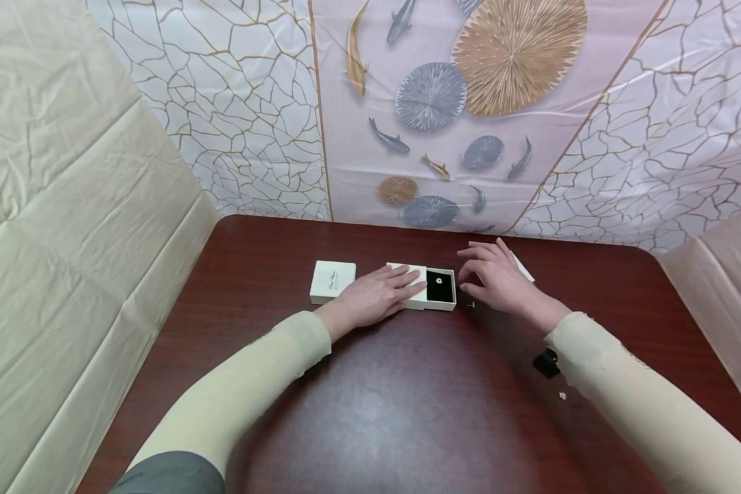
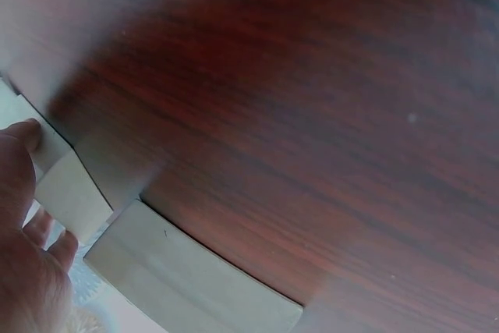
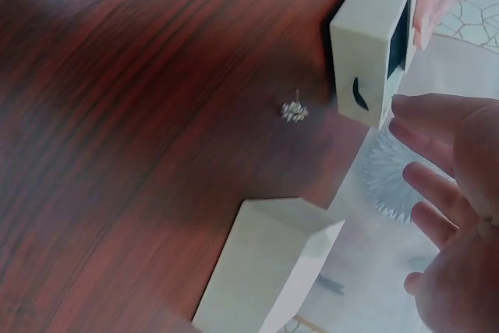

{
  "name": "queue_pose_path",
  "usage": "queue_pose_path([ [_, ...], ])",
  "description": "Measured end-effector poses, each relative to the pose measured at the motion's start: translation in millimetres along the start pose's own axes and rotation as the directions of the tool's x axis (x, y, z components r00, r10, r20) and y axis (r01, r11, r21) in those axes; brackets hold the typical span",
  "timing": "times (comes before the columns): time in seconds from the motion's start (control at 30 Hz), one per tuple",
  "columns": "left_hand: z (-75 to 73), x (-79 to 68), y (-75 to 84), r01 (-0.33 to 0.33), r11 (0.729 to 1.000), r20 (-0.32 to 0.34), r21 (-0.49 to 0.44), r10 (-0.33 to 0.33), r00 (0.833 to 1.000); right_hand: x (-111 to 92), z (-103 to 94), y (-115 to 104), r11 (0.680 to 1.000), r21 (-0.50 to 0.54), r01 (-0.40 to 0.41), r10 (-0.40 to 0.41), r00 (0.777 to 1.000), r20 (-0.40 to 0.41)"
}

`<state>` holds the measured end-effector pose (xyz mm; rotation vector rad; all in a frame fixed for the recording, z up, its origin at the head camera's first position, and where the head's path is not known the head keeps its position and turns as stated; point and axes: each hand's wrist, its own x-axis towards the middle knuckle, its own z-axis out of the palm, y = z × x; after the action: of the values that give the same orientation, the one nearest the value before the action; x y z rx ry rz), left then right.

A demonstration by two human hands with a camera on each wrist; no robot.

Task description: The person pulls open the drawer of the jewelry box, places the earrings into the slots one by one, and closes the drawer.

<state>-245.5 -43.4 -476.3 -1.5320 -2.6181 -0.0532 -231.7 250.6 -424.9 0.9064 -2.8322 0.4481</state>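
A white jewelry box [image 1: 412,302] lies at the back of the table with its drawer [image 1: 442,307] slid partly out to the right. Inside the drawer, a small flower-like stud [image 1: 439,280] sits on a black insert [image 1: 432,291]. My left hand [image 1: 377,295] holds the box's sleeve, fingers over the top and thumb at the near side. Beside the drawer's right end is my right hand [image 1: 497,278], fingers loosely bent and holding nothing. A dark ribbon tab [image 3: 359,94] sticks out of the drawer's end. On the table close by lies a sparkling stud earring [image 3: 294,111].
Left of my left hand stands a closed white box [image 1: 333,278] with lettering. Another white box piece [image 3: 265,263] lies behind my right hand. Near my right forearm are a black pad [image 1: 546,363] and a small earring [image 1: 562,396]. A patterned cloth [image 1: 432,165] hangs behind the table.
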Motion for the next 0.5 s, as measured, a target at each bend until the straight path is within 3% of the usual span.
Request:
queue_pose_path([
  [0.3,0.0,-0.1,-0.8,-0.008,1.000,-0.009,0.012,0.008,1.000,-20.1,-3.1,8.1,0.999,-0.045,0.019,-0.019,1.000,-0.002],
  [0.5,0.3,-0.5,-1.1,-0.005,1.000,0.001,0.018,0.005,1.000,-29.3,6.2,17.5,0.995,-0.058,0.075,-0.076,0.997,-0.017],
])
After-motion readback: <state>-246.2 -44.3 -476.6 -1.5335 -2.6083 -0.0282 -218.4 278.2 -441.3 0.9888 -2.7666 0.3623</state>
